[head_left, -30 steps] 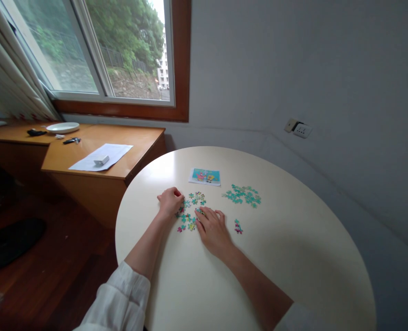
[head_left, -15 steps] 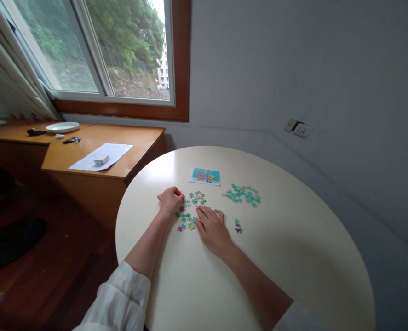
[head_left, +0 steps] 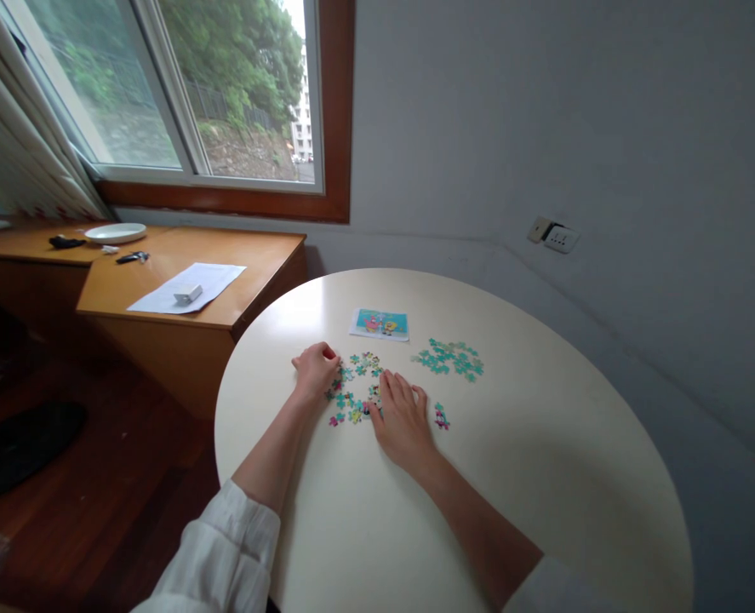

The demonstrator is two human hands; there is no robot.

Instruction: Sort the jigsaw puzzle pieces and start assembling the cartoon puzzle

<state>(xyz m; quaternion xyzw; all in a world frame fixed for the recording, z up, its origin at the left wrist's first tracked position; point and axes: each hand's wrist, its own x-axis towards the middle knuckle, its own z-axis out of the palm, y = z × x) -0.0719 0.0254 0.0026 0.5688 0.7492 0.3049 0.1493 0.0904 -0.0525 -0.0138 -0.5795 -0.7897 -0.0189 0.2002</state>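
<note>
Lying at puzzle pieces (head_left: pixel 345 399) below frame centre: right hand (head_left: pixel 404 419), fingers loosely open; left hand (head_left: pixel 317 371) further left, fingers curled, cannot tell whether gripping

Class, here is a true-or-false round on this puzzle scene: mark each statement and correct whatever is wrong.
1. The picture card lies left of the teal pieces. True.
2. The left hand lies among the teal pieces. False: it is beside the mixed-colour pieces.
3. The small pink-and-teal group is nearer the right hand than the left. True.
4. A white block sits on the paper sheet. True.
5. The picture card lies on the paper sheet. False: it lies on the round table.
</note>
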